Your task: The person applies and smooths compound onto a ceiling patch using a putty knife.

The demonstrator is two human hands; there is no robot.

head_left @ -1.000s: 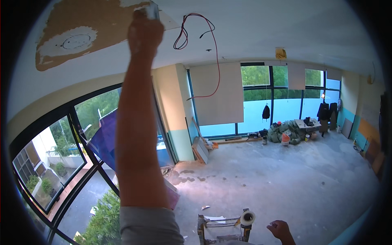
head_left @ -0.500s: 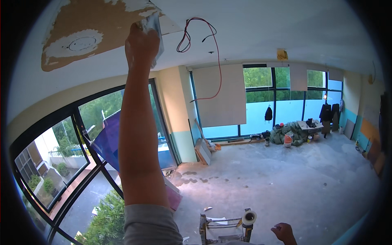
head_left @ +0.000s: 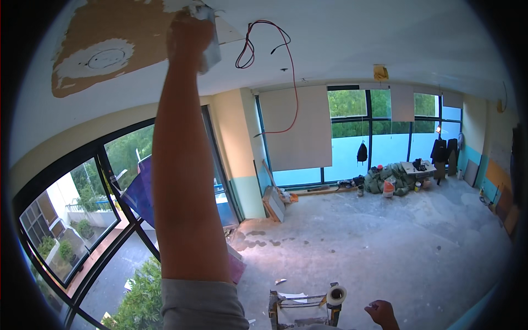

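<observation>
My left arm [head_left: 187, 181] is raised to the ceiling. High up, my left hand [head_left: 190, 36] is closed round a putty knife [head_left: 209, 47], whose wide silvery blade shows to the right of the fist; its handle is hidden. The blade is by the right edge of a brown ceiling patch [head_left: 104, 27], which has whitish compound smeared on it. A ring of white filler [head_left: 107, 59] surrounds a round outline in the patch. At the lower right, my right hand [head_left: 382, 314] has its fingers curled, and whatever they may hold is hidden.
Below me stands a stepladder top [head_left: 302, 305] with a roll of tape [head_left: 336, 294] on it. Red and black cable [head_left: 291, 71] dangles from the ceiling. Left is a black-framed window [head_left: 104, 165]; green sacks [head_left: 390, 179] and a small table [head_left: 419, 169] stand far off.
My left hand and the putty knife have moved up a little, and the forearm has shifted slightly left. The right hand has stayed in place.
</observation>
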